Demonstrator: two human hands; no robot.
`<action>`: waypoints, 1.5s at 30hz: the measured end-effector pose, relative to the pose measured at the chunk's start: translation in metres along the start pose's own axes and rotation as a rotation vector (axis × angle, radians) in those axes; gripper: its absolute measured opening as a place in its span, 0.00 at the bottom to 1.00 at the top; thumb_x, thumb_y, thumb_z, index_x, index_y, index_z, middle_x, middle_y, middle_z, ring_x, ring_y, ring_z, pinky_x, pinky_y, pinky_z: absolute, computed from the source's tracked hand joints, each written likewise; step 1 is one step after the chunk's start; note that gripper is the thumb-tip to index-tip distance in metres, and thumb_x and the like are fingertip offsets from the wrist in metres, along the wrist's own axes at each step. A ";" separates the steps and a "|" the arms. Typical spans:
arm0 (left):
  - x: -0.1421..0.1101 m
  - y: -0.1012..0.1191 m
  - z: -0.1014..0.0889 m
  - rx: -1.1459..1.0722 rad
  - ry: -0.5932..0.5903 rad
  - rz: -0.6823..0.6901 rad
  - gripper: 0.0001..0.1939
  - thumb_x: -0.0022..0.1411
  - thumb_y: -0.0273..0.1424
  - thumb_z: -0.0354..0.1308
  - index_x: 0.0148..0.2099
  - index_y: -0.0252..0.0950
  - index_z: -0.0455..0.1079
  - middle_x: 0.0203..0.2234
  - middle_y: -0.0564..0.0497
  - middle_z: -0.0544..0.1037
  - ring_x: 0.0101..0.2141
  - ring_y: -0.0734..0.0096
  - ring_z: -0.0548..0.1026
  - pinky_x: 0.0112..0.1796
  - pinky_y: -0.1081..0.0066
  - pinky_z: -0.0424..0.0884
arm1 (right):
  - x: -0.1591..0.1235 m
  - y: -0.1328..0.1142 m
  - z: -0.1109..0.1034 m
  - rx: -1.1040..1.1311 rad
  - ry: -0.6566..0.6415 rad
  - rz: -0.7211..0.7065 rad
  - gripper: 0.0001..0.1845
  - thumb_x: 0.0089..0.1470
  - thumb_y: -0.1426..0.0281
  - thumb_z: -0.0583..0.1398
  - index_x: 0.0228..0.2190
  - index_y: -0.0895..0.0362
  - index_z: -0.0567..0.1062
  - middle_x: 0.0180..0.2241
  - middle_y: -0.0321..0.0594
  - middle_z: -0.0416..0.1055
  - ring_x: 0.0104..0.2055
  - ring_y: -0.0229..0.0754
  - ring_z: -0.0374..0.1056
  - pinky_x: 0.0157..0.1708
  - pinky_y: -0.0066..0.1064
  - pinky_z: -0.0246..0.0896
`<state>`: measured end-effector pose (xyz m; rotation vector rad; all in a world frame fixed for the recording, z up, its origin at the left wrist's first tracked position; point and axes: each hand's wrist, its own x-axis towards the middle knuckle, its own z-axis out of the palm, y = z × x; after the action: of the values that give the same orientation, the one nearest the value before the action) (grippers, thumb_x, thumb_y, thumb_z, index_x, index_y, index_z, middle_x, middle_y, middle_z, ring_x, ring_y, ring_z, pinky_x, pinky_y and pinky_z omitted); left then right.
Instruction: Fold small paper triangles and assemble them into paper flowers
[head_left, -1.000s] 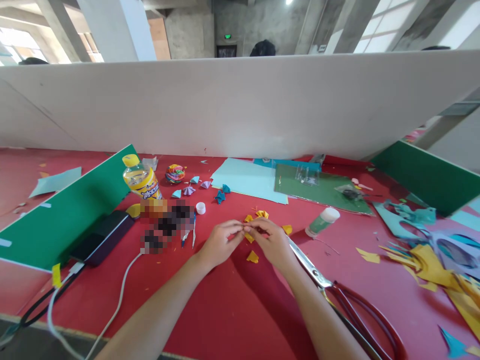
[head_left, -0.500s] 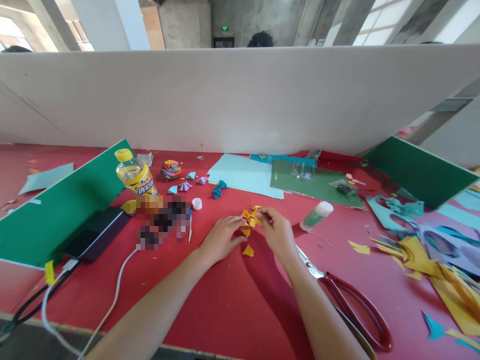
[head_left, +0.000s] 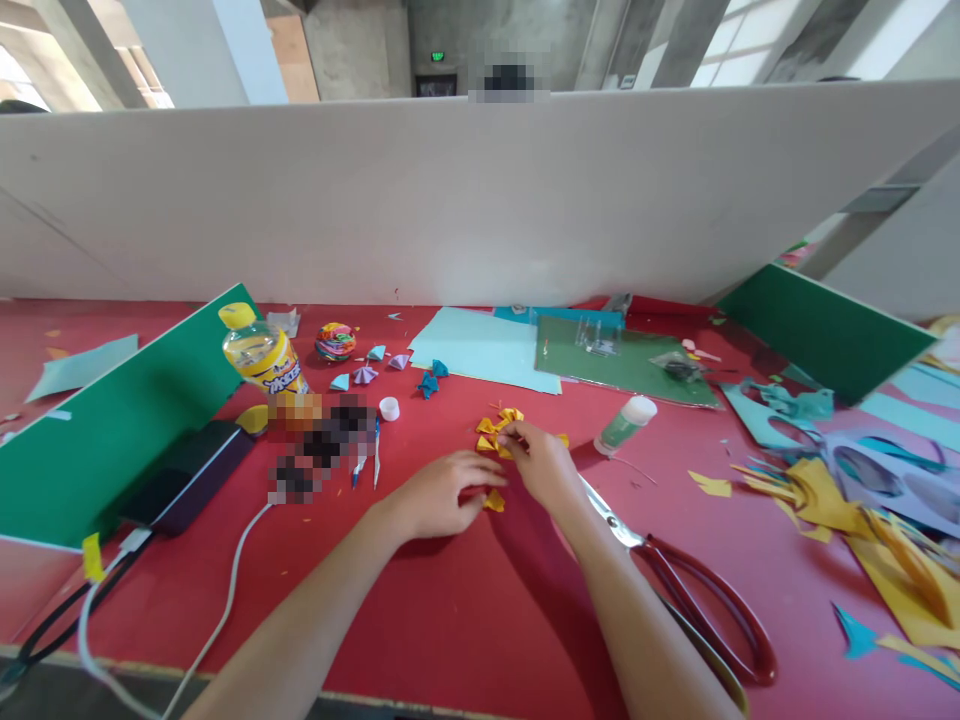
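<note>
A cluster of folded yellow paper pieces (head_left: 489,430), shaped like a small flower, lies on the red table in front of me. My right hand (head_left: 541,455) is at its right side, thumb and fingers pinched on a yellow paper piece that they mostly cover. Just below the cluster, my left hand (head_left: 448,492) hovers low with its fingers curved and thumb apart. Its fingertips are beside a single yellow paper piece (head_left: 494,501); whether they touch it I cannot tell. Another yellow bit (head_left: 562,440) shows behind my right hand.
A glue stick (head_left: 626,425) stands tilted right of my hands. Large red-handled scissors (head_left: 675,570) lie by my right forearm. Yellow paper scraps (head_left: 832,505) spread at right. Left are a yellow-capped bottle (head_left: 264,350), a white cap (head_left: 389,408), pens (head_left: 376,452) and a black power bank (head_left: 191,470).
My left hand has drawn back from the yellow cluster, down toward the single piece. My right hand has shifted slightly left and down, still pinched. The whole view has moved a little.
</note>
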<state>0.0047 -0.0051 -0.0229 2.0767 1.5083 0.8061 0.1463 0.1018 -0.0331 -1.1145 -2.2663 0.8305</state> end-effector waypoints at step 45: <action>0.012 -0.008 0.016 -0.412 0.636 -0.214 0.15 0.47 0.34 0.63 0.38 0.35 0.65 0.32 0.50 0.70 0.29 0.73 0.72 0.29 0.74 0.71 | -0.008 -0.023 0.013 0.412 0.023 -0.080 0.10 0.53 0.65 0.53 0.28 0.57 0.69 0.26 0.37 0.70 0.27 0.38 0.64 0.27 0.27 0.56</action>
<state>0.0129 0.0081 -0.0369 1.3910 1.6428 1.6305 0.1306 0.0800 -0.0274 -0.8324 -1.9816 1.1765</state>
